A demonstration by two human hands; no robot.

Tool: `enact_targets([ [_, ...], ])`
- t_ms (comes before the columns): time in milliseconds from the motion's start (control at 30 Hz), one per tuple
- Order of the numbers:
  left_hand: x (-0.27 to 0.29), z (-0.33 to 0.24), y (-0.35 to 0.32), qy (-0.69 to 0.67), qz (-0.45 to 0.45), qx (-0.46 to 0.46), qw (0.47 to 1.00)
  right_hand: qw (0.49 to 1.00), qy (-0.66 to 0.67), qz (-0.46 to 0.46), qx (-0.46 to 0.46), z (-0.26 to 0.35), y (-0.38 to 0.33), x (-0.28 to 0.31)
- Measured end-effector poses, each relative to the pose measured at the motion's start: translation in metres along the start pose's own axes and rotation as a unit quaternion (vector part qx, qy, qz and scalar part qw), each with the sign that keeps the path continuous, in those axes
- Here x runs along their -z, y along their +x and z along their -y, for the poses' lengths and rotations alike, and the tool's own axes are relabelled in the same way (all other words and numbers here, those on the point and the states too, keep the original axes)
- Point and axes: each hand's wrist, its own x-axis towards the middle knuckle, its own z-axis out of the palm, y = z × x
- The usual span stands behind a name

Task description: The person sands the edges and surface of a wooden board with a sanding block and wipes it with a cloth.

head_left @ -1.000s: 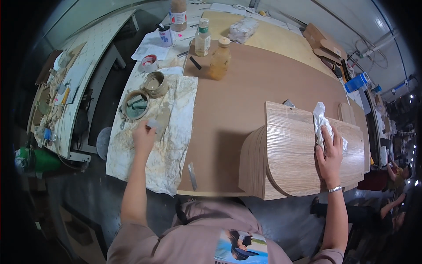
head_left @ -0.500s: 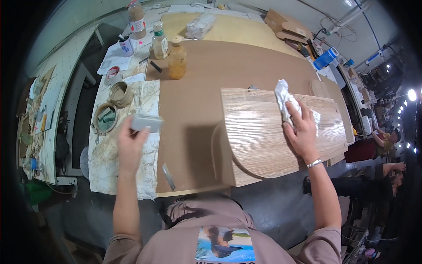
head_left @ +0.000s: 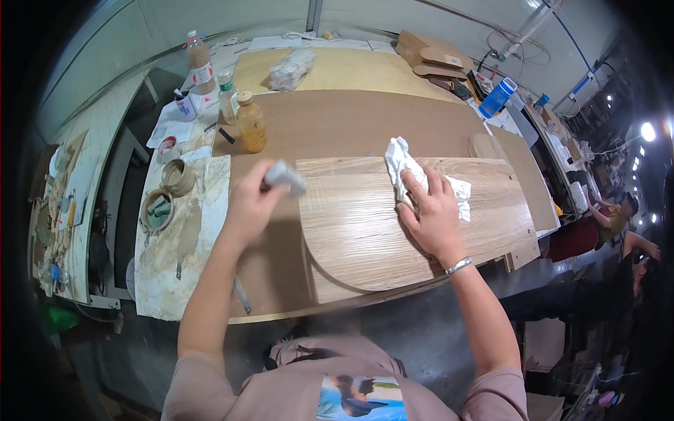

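Left of the left grip (head_left: pixel 250 205): a bowl (head_left: pixel 149 223) and a jar (head_left: pixel 177 179); beyond it, a capped amber bottle (head_left: pixel 250 130). The left grip pinches a gray block (head_left: pixel 285 179), blurred, just left of the wood-grain panel (head_left: pixel 351 228). The right grip (head_left: pixel 437 219), fingers slightly spread, rests on white cloth (head_left: pixel 400 163) upon the panel. Bare table (head_left: pixel 393 123) extends beyond both grips; its front edge lies nearer the body.

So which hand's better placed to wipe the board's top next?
Probably the right hand: it rests on the crumpled white cloth, on top of the wood-grain board. The left hand is occupied, holding a blurred grey block by the board's left edge.
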Motion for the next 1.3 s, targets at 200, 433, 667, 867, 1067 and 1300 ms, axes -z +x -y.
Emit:
enact_targets([
  [200, 0.009, -0.010, -0.013, -0.026, 0.017, -0.021, 0.999, 1.000, -0.002, 0.004, -0.009, 0.001, 0.001, -0.001],
  [433, -0.012, -0.005, -0.010, 0.017, -0.037, -0.042, 0.998, 1.000, 0.010, 0.004, -0.014, -0.002, 0.000, -0.002],
  [667, -0.034, -0.075, -0.122, 0.050, -0.023, 0.036, 0.998, 1.000, 0.011, 0.002, 0.016, -0.005, -0.003, 0.001],
  [867, -0.074, -0.119, -0.151, 0.021, -0.191, 0.121, 0.974, 0.997, 0.047, 0.016, 0.053, -0.012, -0.012, 0.003],
  [1067, -0.159, -0.134, -0.205, 0.121, -0.267, 0.073, 0.953, 0.993, 0.075, -0.007, 0.086, -0.009, -0.010, 0.009],
  [1300, -0.168, -0.133, -0.191, 0.101, -0.415, 0.094, 0.899, 0.988, 0.118, 0.020, 0.096, -0.024, -0.013, 0.011],
])
